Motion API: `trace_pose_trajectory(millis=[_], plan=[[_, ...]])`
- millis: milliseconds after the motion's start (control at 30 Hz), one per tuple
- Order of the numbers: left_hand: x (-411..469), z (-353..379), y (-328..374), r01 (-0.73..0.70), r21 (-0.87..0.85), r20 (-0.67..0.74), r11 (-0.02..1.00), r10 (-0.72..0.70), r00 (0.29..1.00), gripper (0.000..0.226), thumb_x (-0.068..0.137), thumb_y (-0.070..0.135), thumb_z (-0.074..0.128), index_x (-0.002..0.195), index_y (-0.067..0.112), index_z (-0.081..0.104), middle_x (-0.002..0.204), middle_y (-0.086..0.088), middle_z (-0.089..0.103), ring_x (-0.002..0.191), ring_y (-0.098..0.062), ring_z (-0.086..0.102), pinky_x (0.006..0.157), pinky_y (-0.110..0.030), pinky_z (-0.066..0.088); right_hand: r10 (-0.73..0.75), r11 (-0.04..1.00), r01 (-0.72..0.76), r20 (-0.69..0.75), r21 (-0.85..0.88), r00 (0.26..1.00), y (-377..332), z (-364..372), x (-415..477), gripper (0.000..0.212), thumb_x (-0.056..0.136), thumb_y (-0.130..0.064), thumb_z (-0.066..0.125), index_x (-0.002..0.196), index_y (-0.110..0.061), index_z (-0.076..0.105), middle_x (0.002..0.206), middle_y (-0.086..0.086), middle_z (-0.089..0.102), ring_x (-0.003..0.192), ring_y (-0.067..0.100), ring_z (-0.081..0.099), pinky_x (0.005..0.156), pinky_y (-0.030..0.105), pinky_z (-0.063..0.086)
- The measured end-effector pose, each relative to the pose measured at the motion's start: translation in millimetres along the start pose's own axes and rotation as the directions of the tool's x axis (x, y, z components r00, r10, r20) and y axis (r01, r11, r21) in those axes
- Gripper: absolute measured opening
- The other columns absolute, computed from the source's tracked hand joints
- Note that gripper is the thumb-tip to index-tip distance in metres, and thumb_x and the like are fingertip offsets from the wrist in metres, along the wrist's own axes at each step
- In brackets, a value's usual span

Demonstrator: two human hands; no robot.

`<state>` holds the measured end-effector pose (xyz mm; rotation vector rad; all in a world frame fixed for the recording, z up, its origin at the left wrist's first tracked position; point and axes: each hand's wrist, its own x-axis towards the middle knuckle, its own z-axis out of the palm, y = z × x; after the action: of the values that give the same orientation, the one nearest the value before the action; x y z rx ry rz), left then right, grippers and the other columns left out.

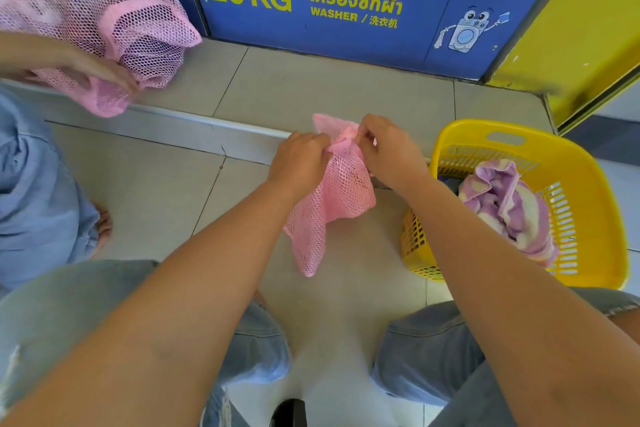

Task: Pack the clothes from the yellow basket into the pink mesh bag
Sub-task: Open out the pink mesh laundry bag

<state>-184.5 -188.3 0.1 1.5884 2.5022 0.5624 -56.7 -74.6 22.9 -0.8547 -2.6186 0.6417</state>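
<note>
Head view: both hands work at the top of a pink mesh bag [332,198] above a tiled floor [145,191].

The left hand [299,161] and right hand [388,152] each pinch the bunched mouth, the bag hanging limp and seemingly empty; opening it looks like the step in hand. Next, a reach right to the yellow basket [595,204], just beside, where a lilac-and-cream cloth [509,204] waits. Another person's hand [100,71] handles a second mesh bag [104,17] well apart, at far left, below a blue washer panel [346,10].
</note>
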Motion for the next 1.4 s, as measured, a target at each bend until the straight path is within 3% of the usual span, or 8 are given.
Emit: trace_pose_trajectory(millis=[267,400,600,767,900,1067,1267,1400], plan=[[-19,-25,-38,0.011,0.075,0.079,0.997,-0.017,0.997,0.02,0.098,0.012,0.045,0.113,0.004,0.056,0.11,-0.019,0.061,0.095,-0.041,0.06,0.071,-0.04,0.04,0.239,0.95,-0.251,-0.089,-0.185,0.967,26,-14,4,0.016,0.097,-0.008,0.041,0.105,-0.001,0.052,0.108,0.021,0.055,0.089,0.041,0.059,0.064,0.037,0.035],[-29,-31,-51,0.068,0.059,0.096,0.996,-0.073,0.993,0.006,0.099,0.012,0.044,0.103,0.009,0.048,0.095,-0.013,0.056,0.081,-0.037,0.054,0.065,-0.037,0.035,0.297,0.923,-0.313,-0.103,-0.222,0.949,25,-15,9,0.016,0.097,-0.005,0.042,0.111,-0.002,0.05,0.115,0.021,0.054,0.093,0.043,0.06,0.065,0.037,0.034],[-8,-25,-35,0.328,-0.426,0.189,0.843,-0.272,0.944,0.031,0.095,0.011,0.058,0.072,0.02,0.04,0.07,0.0,0.045,0.068,-0.019,0.044,0.064,-0.033,0.04,0.472,0.88,-0.473,-0.162,0.035,0.867,24,-7,16,0.018,0.099,-0.017,0.038,0.107,-0.008,0.051,0.109,0.016,0.061,0.087,0.036,0.063,0.07,0.038,0.047],[6,-15,-21,0.433,-0.681,0.339,0.591,-0.269,0.901,0.023,0.094,0.01,0.064,0.08,0.017,0.048,0.087,-0.009,0.061,0.073,-0.02,0.064,0.066,-0.033,0.057,0.599,0.759,-0.618,0.152,0.205,0.786,11,8,1,0.043,0.096,-0.046,0.043,0.109,-0.005,0.047,0.1,0.018,0.068,0.079,0.039,0.071,0.075,0.052,0.058],[11,-10,-11,0.481,-0.717,0.419,0.504,-0.238,0.876,0.014,0.091,0.015,0.072,0.089,0.013,0.058,0.09,-0.011,0.068,0.078,-0.021,0.069,0.076,-0.035,0.059,0.579,0.434,-0.796,0.547,0.421,0.605,-14,15,-10,0.06,0.093,-0.063,0.041,0.101,-0.006,0.058,0.089,0.014,0.073,0.072,0.031,0.074,0.071,0.051,0.061],[7,-12,-8,0.537,-0.725,0.539,0.432,-0.13,0.832,0.034,0.096,0.01,0.065,0.128,0.001,0.061,0.116,-0.015,0.072,0.101,-0.024,0.073,0.099,-0.038,0.056,0.493,0.316,-0.771,0.599,0.553,0.631,-20,17,-14,0.054,0.091,-0.062,0.047,0.106,-0.013,0.061,0.099,0.007,0.069,0.08,0.026,0.075,0.074,0.043,0.062],[6,-12,-6,0.514,-0.715,0.489,0.474,-0.186,0.852,0.033,0.09,-0.004,0.065,0.124,-0.002,0.064,0.106,-0.013,0.073,0.087,-0.019,0.074,0.087,-0.03,0.06,0.495,0.305,-0.719,0.541,0.624,0.68,-11,19,-12,0.018,0.097,-0.025,0.057,0.099,-0.009,0.064,0.084,0.008,0.066,0.071,0.018,0.067,0.073,0.041,0.062],[5,-10,-8,0.406,-0.436,0.318,0.803,-0.285,0.904,0.01,0.09,0.018,0.072,0.1,0.014,0.072,0.105,-0.003,0.071,0.1,-0.021,0.065,0.091,-0.034,0.051,0.547,0.385,-0.668,0.426,0.637,0.721,-1,20,-11,0.01,0.098,-0.014,0.053,0.097,-0.008,0.061,0.078,0.009,0.068,0.063,0.017,0.067,0.071,0.042,0.062]])
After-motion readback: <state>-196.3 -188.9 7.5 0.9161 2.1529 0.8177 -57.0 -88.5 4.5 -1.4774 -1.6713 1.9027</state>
